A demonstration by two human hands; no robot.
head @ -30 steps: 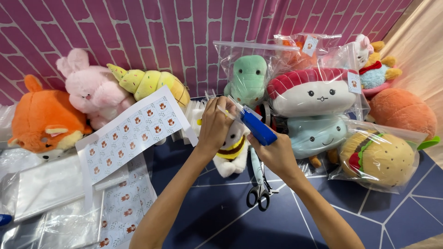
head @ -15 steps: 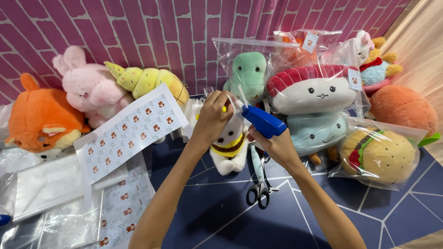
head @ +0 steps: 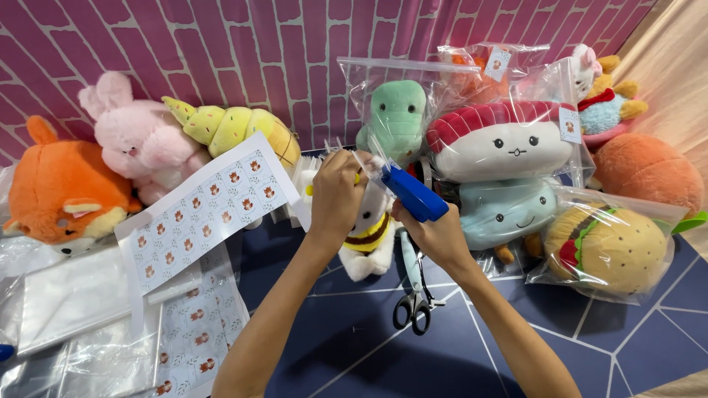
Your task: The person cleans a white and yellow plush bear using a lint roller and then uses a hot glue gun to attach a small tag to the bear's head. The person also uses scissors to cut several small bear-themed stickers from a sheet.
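My right hand [head: 435, 232] grips a blue tagging gun [head: 413, 193], its tip aimed up-left at the top of a small white plush with a yellow and black striped band [head: 369, 236]. My left hand [head: 338, 190] pinches the top of that plush right at the gun's tip. The plush stands upright on the dark blue floor [head: 354, 346], partly hidden behind both hands. Scissors with light blue handles [head: 413, 302] lie just below the plush, between my forearms.
Bagged plush toys stand right: green one [head: 398, 110], red-topped white one [head: 501, 144], light blue one [head: 505, 210], burger [head: 608, 247]. Unbagged orange fox [head: 59, 191], pink rabbit [head: 140, 136] and yellow toy [head: 228, 125] sit left. Sticker sheets [head: 199, 214] and clear bags [head: 66, 302] lie front left.
Both hands and the blue gun have stayed on the small plush, shifting only slightly; the gun's tip sits a little closer to my left fingers.
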